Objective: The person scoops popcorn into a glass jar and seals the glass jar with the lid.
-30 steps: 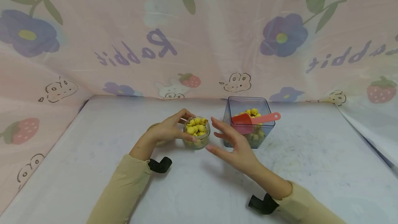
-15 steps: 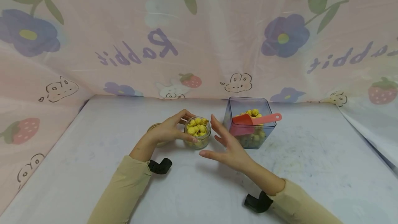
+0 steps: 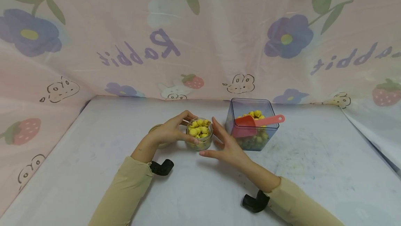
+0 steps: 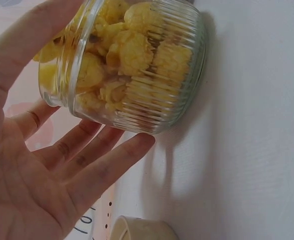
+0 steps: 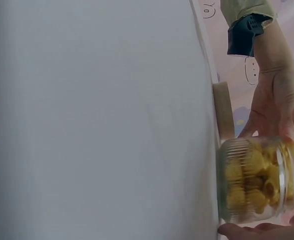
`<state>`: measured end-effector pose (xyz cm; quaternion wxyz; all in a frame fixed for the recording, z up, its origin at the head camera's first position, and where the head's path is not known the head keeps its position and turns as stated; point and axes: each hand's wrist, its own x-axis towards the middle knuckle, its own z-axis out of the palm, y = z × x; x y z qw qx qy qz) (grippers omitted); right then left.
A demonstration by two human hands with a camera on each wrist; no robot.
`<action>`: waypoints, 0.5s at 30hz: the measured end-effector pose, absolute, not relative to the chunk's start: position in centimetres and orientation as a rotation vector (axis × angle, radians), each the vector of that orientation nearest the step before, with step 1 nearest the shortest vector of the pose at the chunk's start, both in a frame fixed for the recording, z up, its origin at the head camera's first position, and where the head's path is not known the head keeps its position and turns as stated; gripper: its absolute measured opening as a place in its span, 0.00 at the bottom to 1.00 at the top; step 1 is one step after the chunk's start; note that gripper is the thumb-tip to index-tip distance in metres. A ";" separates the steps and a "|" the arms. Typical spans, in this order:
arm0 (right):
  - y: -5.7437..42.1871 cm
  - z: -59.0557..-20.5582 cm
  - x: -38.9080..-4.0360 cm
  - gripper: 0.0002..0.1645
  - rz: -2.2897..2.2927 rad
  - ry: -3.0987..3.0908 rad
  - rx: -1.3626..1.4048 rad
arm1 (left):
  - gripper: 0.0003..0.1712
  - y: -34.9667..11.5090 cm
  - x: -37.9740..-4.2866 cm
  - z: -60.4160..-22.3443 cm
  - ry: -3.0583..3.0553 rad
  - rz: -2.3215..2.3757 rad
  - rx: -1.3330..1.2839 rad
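A ribbed glass jar [image 3: 200,144], filled with yellow popcorn [image 4: 131,50], stands upright on the white table. My left hand [image 3: 169,130] holds it from the left, thumb on the near side and fingers round the far side. At the jar's right is my right hand [image 3: 230,149], fingers spread and thumb apart; whether a fingertip touches the glass I cannot tell. A round beige lid-like piece [image 5: 223,110] lies left of the jar, partly hidden by my left hand in the head view.
Behind my right hand stands a clear bluish square container [image 3: 230,111] with more popcorn inside. A pink scoop [image 3: 269,119] rests in it, handle over the right rim. A printed pink curtain [image 3: 200,45] rises along the table's back edge.
My right hand has moved a little left, closer to the jar, and its thumb has come round toward the jar's near side. The left hand stays on the jar.
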<state>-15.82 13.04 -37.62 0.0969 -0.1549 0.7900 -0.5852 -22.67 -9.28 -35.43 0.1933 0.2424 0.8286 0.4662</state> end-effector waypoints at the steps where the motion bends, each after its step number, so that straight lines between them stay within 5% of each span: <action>1: 13.0 -37.7 -15.9 0.65 -1.728 2.339 -0.449 | 0.36 -9.3 -22.7 -35.4 2.324 1.310 0.679; 15: 12.0 -38.0 -16.9 0.59 -1.737 2.287 -0.278 | 0.36 -9.4 -22.6 -35.5 2.299 1.337 0.675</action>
